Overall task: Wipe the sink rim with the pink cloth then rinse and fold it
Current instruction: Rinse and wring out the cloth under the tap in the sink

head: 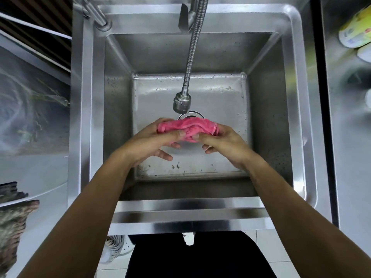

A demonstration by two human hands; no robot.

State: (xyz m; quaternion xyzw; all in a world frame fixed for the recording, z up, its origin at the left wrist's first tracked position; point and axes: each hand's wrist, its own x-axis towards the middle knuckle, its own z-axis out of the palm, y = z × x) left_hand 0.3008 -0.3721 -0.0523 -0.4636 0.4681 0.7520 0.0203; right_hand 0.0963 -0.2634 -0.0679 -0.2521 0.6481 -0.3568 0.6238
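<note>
Bunching pink cloth (pixel 187 128) over sink (pixel 297 109) basin, left hand (pixel 148 144) and right hand (pixel 224 142) both pinching it. Faucet head (pixel 181 102) just beyond hands, no water visible; squeeze evenly, keep cloth below spout.

No text, brand, number or sign can be read here. The yellow and white packet (pixel 356 29) at the far right edge carries printed marks in blue and red, but they are too blurred to make out. The pink cloth (pixel 188 128) shows only stitching along its hem, no lettering.
</note>
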